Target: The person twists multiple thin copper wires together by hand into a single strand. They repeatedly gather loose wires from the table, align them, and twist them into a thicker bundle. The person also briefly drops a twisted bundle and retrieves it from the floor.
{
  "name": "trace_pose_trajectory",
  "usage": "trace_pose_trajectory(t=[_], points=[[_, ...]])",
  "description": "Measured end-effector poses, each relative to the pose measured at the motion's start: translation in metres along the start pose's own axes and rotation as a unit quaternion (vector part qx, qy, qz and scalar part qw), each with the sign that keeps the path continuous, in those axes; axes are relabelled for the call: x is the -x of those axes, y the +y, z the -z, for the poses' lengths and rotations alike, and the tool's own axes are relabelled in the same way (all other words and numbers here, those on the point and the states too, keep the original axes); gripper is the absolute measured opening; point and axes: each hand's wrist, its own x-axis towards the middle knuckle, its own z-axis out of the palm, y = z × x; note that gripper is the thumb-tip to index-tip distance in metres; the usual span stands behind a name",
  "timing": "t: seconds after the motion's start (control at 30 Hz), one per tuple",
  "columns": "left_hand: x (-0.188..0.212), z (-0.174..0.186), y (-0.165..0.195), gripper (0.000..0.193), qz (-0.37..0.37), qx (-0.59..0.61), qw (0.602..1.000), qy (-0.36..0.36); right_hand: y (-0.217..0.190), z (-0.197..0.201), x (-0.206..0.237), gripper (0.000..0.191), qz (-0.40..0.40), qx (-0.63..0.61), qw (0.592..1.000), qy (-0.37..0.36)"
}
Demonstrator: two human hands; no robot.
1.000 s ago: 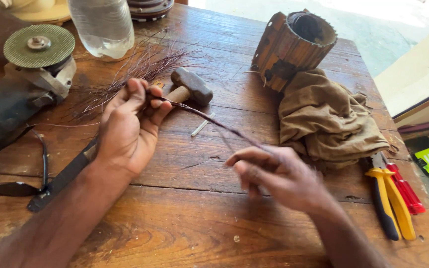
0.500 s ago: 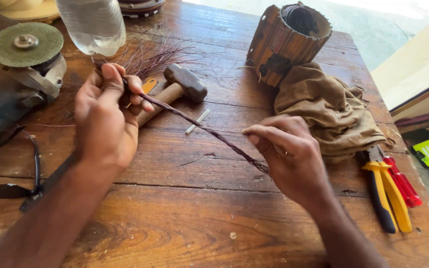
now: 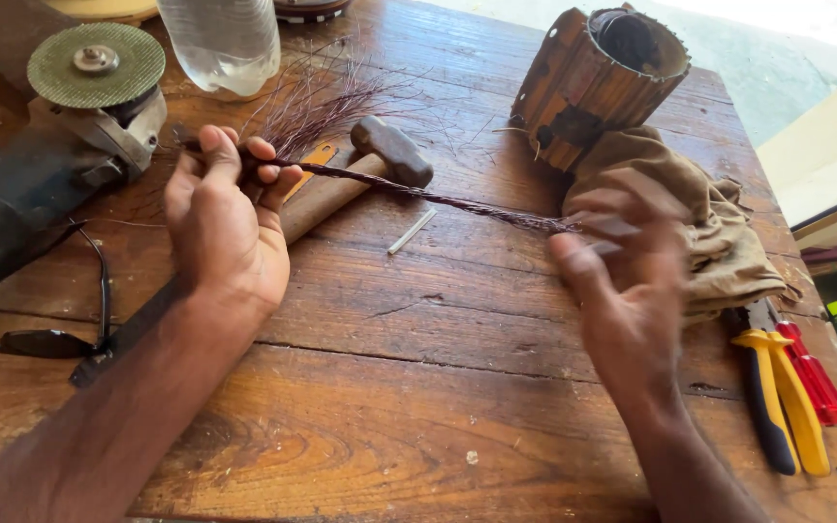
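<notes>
The thin, dark reddish wire bundle [image 3: 418,192], twisted like a rope, stretches above the worktop [image 3: 389,387] from the left hand [image 3: 225,223] gripping it at 9 o'clock to the blurry right hand [image 3: 622,291] pinching it at 3 o'clock.

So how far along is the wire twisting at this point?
Done: the stretch of wire bundle between the hands looks twisted tight. In hand: left hand pinches one end, right hand, blurred, holds the other. Left: the loose strands fanned out beyond the left hand are untwisted.
</notes>
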Motion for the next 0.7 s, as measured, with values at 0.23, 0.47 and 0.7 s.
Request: trace_pose_trajectory(t=[0.23,0.47,0.7], points=[[0.022,-0.016,0.005,0.018,-0.089,-0.082,0.991,-0.057,0.0,-0.008,0.006,0.035,0.384,0.277,0.876,0.095],[0.041,-0.025,0.0,0.016,-0.017,-0.045,0.994,-0.097,0.012,-0.018,0.019,0.023,0.292,0.349,0.89,-0.023],[0.037,-0.02,-0.002,0.016,0.019,-0.015,0.989,-0.146,0.007,-0.012,0.018,0.016,0.264,0.348,0.9,-0.003]])
